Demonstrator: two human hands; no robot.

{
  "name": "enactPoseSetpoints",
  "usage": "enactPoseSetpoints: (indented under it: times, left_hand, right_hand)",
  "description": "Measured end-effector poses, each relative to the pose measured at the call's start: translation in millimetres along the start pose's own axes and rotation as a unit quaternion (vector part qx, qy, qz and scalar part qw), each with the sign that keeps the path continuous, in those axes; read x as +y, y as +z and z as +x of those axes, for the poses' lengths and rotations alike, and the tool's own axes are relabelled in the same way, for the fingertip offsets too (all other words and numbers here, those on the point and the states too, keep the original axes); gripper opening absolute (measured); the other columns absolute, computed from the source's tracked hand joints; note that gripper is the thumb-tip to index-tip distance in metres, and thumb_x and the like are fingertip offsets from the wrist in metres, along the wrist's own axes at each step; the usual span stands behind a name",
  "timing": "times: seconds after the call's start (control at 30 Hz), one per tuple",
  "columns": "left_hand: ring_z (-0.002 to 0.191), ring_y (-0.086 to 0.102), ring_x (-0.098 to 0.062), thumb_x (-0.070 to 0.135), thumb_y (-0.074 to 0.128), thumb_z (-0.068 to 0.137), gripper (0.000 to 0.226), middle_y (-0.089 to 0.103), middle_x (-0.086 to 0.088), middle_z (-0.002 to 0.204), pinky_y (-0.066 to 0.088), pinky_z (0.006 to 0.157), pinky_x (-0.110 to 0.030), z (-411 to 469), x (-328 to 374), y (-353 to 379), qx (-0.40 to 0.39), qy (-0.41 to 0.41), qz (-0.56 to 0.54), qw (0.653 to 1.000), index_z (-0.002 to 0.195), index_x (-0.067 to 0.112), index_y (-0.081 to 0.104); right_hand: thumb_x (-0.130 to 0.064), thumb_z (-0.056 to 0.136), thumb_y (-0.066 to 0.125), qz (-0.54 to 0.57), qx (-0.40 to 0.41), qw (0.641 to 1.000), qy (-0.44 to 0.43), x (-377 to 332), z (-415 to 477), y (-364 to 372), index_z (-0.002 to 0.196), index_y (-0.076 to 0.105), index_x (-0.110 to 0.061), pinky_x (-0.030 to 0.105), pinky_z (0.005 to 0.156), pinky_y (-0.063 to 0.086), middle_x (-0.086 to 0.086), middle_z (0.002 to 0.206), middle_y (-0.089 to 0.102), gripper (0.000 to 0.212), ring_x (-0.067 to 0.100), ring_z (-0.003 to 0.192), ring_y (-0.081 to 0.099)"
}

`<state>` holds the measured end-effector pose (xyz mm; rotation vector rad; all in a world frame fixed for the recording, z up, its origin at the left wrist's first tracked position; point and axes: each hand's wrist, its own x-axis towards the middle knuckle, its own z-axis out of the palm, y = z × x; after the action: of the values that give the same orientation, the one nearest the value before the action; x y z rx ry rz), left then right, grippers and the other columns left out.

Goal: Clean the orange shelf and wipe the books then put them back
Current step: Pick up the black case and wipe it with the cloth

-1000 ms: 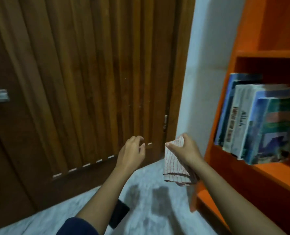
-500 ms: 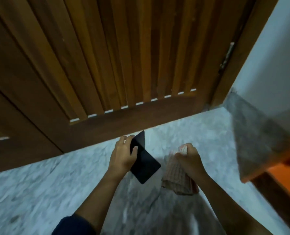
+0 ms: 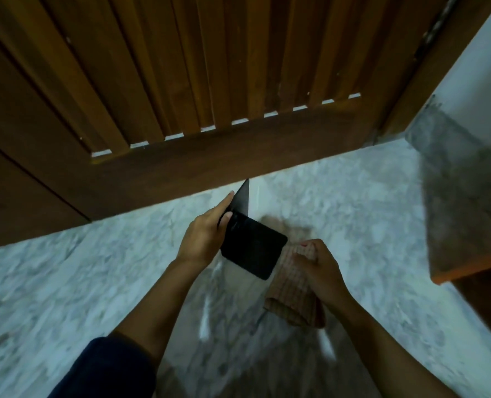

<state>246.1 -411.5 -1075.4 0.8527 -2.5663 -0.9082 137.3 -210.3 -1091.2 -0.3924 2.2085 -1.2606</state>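
From my feed I see the left hand [image 3: 202, 239] holding a flat slab [image 3: 252, 248], just left of the right hand [image 3: 321, 268], which grips a cloth [image 3: 293, 294] hanging below it. Both hands are above the floor [image 3: 66, 282]. Behind them a door [image 3: 181, 67] runs across, with the wall [image 3: 482, 67] to its right. A shelf [image 3: 468, 271] corner sits at the far right, well apart from the hands
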Motion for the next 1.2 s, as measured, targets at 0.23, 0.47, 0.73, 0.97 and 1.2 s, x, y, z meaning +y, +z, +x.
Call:
enactPoseSetpoints:
  times: [0.23,0.47,0.73,0.97,1.2]
  left_hand:
    - [0.109,0.062,-0.027,0.016,0.044,0.099,0.034,0.064,-0.011,0.123,0.045,0.094,-0.031,-12.3,61.4,-12.0,0.06,0.022,-0.039,0.997,0.131,0.011,0.054]
    - [0.115,0.05,0.002,0.02,0.049,0.098,0.032,0.059,0.007,0.128,0.043,0.098,-0.019,-36.7,180.2,-66.3,0.091,0.073,-0.225,0.967,0.128,0.022,0.057]
    - [0.092,0.057,0.01,0.022,0.051,0.097,0.025,0.064,0.016,0.108,0.054,0.087,-0.033,-100.0,294.7,-113.1,0.127,0.167,-0.247,0.946,0.118,0.023,0.064]
    - [0.075,0.053,0.006,0.022,0.051,0.097,0.025,0.065,0.014,0.1,0.054,0.08,-0.033,-146.2,342.0,-123.9,0.135,0.154,-0.225,0.953,0.117,0.022,0.064]
    - [0.107,0.061,-0.015,0.021,0.051,0.097,0.025,0.067,0.003,0.116,0.053,0.088,-0.034,-169.7,353.9,-127.2,0.132,0.136,-0.204,0.961,0.117,0.022,0.065]
  right_hand:
    - [-0.002,0.088,0.058,0.055,0.042,0.995,-0.071,-26.5,-19.7,-48.3,0.085,0.057,-0.015,0.022,0.063,0.045,-0.002,0.082,0.059,0.014,0.015,0.078,0.056]
    - [-0.018,0.092,0.056,-0.074,0.094,0.968,-0.219,-85.4,-70.9,-118.6,0.104,0.049,-0.028,0.02,0.058,0.032,-0.015,0.078,0.049,0.017,0.002,0.068,0.046]
    - [-0.024,0.093,0.055,-0.159,0.154,0.939,-0.261,-114.4,-151.8,-178.1,0.095,0.041,-0.024,0.025,0.059,0.031,-0.006,0.091,0.046,0.013,0.013,0.082,0.046]
    - [-0.036,0.092,0.038,-0.315,0.177,0.903,-0.231,-108.4,-205.5,-205.5,0.089,0.044,-0.019,0.034,0.075,0.039,0.0,0.102,0.028,0.018,0.019,0.093,0.035]
    - [-0.026,0.091,0.055,-0.184,0.146,0.948,-0.216,-99.8,-236.2,-208.7,0.109,0.049,-0.026,0.034,0.068,0.042,-0.004,0.096,0.041,0.02,0.016,0.087,0.045]
